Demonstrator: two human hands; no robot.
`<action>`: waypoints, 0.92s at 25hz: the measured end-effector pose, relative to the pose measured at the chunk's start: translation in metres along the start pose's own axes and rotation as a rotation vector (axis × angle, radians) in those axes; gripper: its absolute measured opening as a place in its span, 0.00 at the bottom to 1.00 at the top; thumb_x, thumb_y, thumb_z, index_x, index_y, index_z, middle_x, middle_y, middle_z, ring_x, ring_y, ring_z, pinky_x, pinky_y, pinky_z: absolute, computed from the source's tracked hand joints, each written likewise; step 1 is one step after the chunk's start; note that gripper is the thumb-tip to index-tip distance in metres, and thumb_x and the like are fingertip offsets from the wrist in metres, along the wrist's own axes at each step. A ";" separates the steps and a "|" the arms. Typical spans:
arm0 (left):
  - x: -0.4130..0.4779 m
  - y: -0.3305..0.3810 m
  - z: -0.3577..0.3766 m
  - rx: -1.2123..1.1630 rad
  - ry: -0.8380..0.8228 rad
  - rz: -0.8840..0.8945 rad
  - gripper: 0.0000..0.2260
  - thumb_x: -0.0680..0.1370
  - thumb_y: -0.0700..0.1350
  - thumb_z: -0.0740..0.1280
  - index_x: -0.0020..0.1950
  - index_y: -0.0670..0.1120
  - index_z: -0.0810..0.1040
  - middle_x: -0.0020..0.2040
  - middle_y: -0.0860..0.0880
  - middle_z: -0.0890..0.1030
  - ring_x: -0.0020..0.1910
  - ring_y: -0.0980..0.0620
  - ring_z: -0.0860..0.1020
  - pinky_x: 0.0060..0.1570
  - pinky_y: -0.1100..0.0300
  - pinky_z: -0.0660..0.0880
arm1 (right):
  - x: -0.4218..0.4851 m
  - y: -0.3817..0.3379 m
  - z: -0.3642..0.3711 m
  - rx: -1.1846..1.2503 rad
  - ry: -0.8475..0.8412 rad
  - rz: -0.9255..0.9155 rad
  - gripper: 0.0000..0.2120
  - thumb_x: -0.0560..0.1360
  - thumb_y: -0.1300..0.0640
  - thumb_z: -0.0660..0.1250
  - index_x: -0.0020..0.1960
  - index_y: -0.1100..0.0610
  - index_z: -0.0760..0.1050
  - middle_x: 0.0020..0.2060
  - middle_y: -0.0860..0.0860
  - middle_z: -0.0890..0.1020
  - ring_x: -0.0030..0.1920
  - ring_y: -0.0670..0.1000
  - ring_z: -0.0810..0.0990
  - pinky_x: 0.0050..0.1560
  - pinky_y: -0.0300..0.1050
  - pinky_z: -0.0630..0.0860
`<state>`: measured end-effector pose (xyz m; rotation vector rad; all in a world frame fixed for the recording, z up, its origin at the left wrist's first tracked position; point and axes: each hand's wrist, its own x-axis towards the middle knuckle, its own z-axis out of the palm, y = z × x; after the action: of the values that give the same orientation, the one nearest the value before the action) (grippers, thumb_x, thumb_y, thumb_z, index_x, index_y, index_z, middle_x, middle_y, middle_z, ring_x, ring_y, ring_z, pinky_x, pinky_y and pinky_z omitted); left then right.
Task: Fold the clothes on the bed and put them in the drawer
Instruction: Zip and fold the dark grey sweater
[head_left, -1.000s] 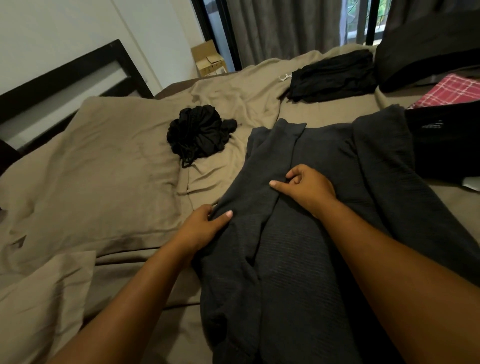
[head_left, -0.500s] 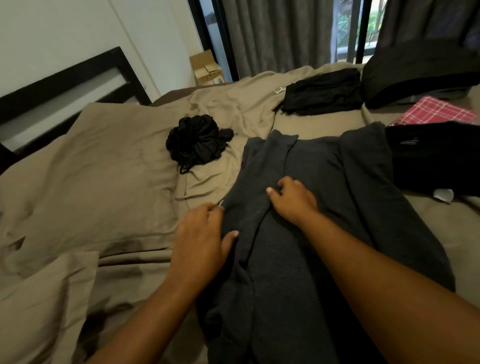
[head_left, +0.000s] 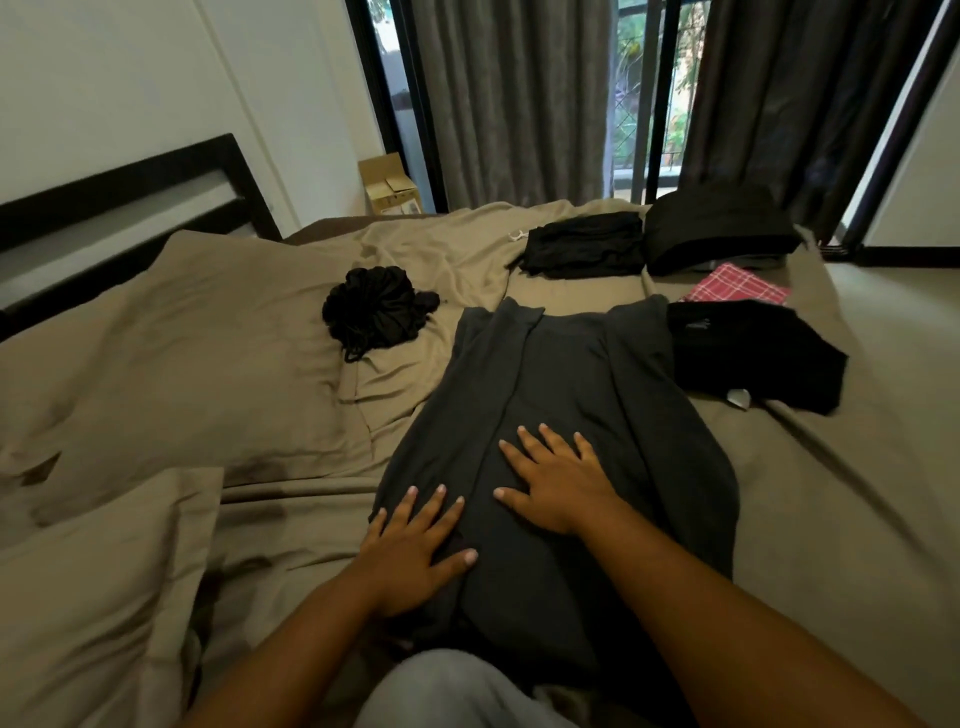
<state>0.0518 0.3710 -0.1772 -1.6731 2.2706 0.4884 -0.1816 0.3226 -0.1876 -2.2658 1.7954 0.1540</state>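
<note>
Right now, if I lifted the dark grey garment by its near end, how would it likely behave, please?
The dark grey garment would probably hang limp: it lies flat and soft under the left hand and right hand. Its inward-folded sides would likely fall open. Pushed, it would probably bunch on the wrinkled bed sheet rather than slide.

matt grey knit garment (head_left: 561, 374), tan cotton sheet (head_left: 810, 467)

Left hand (head_left: 415, 551), right hand (head_left: 556, 488) dropped grip; now flat, fingers spread, on grey garment (head_left: 571, 374).
</note>
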 end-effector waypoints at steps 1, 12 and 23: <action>-0.008 -0.001 -0.003 -0.045 -0.017 0.009 0.58 0.52 0.85 0.27 0.81 0.64 0.42 0.82 0.58 0.40 0.81 0.49 0.38 0.78 0.43 0.41 | -0.015 0.006 0.001 -0.001 -0.029 0.002 0.37 0.79 0.27 0.46 0.82 0.40 0.41 0.83 0.46 0.42 0.82 0.53 0.39 0.78 0.64 0.38; -0.090 -0.020 0.010 0.167 0.179 0.291 0.32 0.82 0.52 0.65 0.81 0.62 0.51 0.82 0.57 0.53 0.80 0.54 0.54 0.72 0.64 0.50 | -0.209 0.057 0.057 -0.105 0.128 -0.232 0.45 0.71 0.19 0.48 0.79 0.43 0.64 0.81 0.48 0.58 0.79 0.50 0.59 0.75 0.56 0.59; -0.045 0.019 -0.020 -0.516 0.282 0.035 0.14 0.83 0.47 0.65 0.68 0.49 0.74 0.63 0.44 0.78 0.62 0.42 0.78 0.61 0.49 0.76 | -0.162 0.042 0.006 0.635 0.331 0.269 0.13 0.84 0.46 0.60 0.56 0.54 0.77 0.49 0.54 0.81 0.52 0.57 0.79 0.51 0.50 0.74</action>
<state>0.0459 0.4064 -0.1388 -2.0501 2.5257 0.9694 -0.2602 0.4683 -0.1609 -1.6626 1.9319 -0.6839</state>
